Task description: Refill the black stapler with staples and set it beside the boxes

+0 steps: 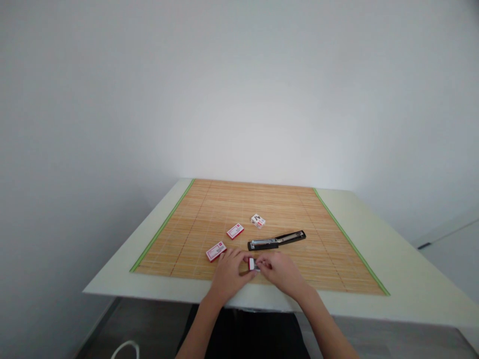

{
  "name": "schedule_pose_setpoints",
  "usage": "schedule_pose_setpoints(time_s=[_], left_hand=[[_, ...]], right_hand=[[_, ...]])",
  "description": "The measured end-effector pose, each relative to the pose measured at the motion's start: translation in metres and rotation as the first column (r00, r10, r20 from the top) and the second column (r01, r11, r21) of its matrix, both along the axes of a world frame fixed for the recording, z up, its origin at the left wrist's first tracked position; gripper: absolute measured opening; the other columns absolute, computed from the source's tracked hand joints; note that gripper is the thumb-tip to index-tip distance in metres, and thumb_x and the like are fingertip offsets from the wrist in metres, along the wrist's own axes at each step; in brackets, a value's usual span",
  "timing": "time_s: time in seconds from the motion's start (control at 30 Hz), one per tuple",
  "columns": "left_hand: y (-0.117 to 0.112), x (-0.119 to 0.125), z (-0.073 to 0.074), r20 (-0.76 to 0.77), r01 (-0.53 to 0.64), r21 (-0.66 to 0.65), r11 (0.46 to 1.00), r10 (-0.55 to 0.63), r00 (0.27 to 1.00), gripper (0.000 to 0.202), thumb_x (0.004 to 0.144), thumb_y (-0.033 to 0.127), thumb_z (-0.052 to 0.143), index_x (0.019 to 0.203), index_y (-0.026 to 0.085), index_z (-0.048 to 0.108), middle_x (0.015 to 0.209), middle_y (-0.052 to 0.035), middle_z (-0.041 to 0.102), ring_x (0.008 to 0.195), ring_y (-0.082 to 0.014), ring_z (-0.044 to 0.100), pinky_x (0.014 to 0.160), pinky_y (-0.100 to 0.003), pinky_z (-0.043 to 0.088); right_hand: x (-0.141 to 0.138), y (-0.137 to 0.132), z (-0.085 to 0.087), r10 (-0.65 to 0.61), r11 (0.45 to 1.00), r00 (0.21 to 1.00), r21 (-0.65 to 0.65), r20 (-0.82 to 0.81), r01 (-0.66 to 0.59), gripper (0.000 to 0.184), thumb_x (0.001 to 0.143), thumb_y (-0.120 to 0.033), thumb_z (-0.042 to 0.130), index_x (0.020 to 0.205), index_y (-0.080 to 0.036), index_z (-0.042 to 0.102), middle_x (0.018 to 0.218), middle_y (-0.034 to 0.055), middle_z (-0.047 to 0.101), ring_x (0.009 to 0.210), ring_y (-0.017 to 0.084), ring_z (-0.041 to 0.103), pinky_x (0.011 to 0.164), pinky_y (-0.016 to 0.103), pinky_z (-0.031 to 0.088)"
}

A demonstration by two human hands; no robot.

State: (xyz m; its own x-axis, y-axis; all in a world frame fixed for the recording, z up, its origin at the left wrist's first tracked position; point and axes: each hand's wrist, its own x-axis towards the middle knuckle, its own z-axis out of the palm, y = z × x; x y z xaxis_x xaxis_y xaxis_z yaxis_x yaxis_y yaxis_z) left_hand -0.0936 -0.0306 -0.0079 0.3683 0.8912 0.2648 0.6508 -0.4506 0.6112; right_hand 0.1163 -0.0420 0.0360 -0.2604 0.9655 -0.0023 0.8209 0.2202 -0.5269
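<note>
One red-and-white staple box [251, 264]: gripping between thumb and fingers of left hand [231, 271]; curling right hand [280, 270] over its end, not showing whether pinching anything.

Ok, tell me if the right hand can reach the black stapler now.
Probably yes: the black stapler lies just beyond the right hand, nothing between, though that hand is busy at the small box.
</note>
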Motion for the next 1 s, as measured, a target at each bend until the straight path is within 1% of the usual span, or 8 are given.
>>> schedule_pose_setpoints(time_s=[0.13,0.27,0.47,0.67,0.77,0.87,0.93,1.0], left_hand=[[0.000,-0.003,-0.002,0.047,0.006,-0.003,1.000,-0.006,0.999,0.042,0.080,0.034,0.081,0.120,0.030,0.067,0.108,-0.0015,0.071,0.104,-0.0261,0.061,0.095,-0.041,0.044],[-0.001,0.000,-0.001,0.063,0.006,-0.018,1.000,-0.004,0.998,0.035,0.082,0.028,0.076,0.116,0.031,0.069,0.104,-0.0002,0.072,0.101,-0.0253,0.062,0.092,-0.040,0.045],[-0.002,0.017,-0.003,0.057,0.030,-0.031,0.999,-0.028,0.998,0.040,0.082,0.026,0.073,0.122,0.033,0.068,0.104,-0.0013,0.073,0.104,-0.0266,0.062,0.094,-0.043,0.045],[-0.005,0.021,-0.003,0.058,-0.011,-0.005,1.000,0.011,0.998,0.043,0.088,0.036,0.071,0.130,0.031,0.062,0.104,-0.0019,0.071,0.104,-0.0262,0.062,0.096,-0.044,0.046],[-0.007,0.022,-0.001,0.038,-0.085,0.018,0.996,0.084,0.996,0.037,0.098,0.041,0.059,0.132,0.028,0.060,0.107,-0.0041,0.069,0.103,-0.0252,0.062,0.095,-0.043,0.046],[-0.008,0.025,0.000,-0.018,-0.121,0.058,0.991,0.122,0.992,0.038,0.102,0.044,0.052,0.136,0.028,0.059,0.121,-0.0070,0.066,0.112,-0.0272,0.061,0.097,-0.043,0.046],[-0.008,0.026,0.000,-0.046,-0.128,0.075,0.989,0.132,0.990,0.040,0.103,0.045,0.050,0.138,0.029,0.057,0.125,-0.0078,0.065,0.117,-0.0287,0.059,0.097,-0.043,0.046],[-0.007,0.027,0.000,-0.063,-0.130,0.073,0.989,0.135,0.989,0.041,0.103,0.046,0.049,0.139,0.029,0.057,0.125,-0.0080,0.064,0.118,-0.0289,0.058,0.097,-0.043,0.046]], right_hand=[[0.040,-0.007,-0.009,-0.158,0.987,0.987,-0.022,-0.035,0.158,0.032,0.091,-0.037,0.064,0.120,-0.024,0.071,0.074,0.0001,0.070,0.069,0.019,0.063,0.063,0.027,0.035],[0.066,-0.016,-0.022,-0.143,0.985,0.987,-0.105,-0.072,0.135,0.050,0.084,-0.033,0.071,0.132,-0.023,0.063,0.079,-0.0011,0.069,0.071,0.019,0.063,0.065,0.027,0.039],[0.041,-0.017,-0.021,-0.044,0.999,0.980,-0.035,-0.196,0.038,0.033,0.085,-0.022,0.065,0.118,-0.024,0.067,0.100,0.0032,0.071,0.086,0.020,0.064,0.076,0.028,0.044],[0.040,-0.013,-0.023,-0.032,0.999,0.967,-0.023,-0.251,0.027,0.035,0.086,-0.030,0.068,0.120,-0.024,0.065,0.091,0.0021,0.071,0.080,0.020,0.064,0.073,0.029,0.044],[0.071,-0.009,-0.031,-0.241,0.968,0.922,-0.012,-0.302,0.249,0.041,0.091,-0.049,0.063,0.119,-0.020,0.061,0.073,-0.0012,0.065,0.064,0.019,0.059,0.062,0.029,0.040],[0.106,0.001,-0.035,-0.530,0.819,0.769,0.019,-0.358,0.574,0.049,0.092,-0.062,0.055,0.113,-0.018,0.060,0.063,-0.0035,0.057,0.056,0.018,0.053,0.057,0.029,0.035],[0.120,0.011,-0.032,-0.533,0.818,0.721,-0.050,-0.442,0.573,0.054,0.090,-0.065,0.057,0.114,-0.018,0.061,0.062,-0.0042,0.055,0.055,0.016,0.050,0.055,0.028,0.035],[0.124,0.023,-0.025,-0.440,0.888,0.712,-0.144,-0.547,0.437,0.055,0.087,-0.067,0.060,0.113,-0.018,0.063,0.064,-0.0044,0.055,0.055,0.015,0.048,0.053,0.027,0.034]])
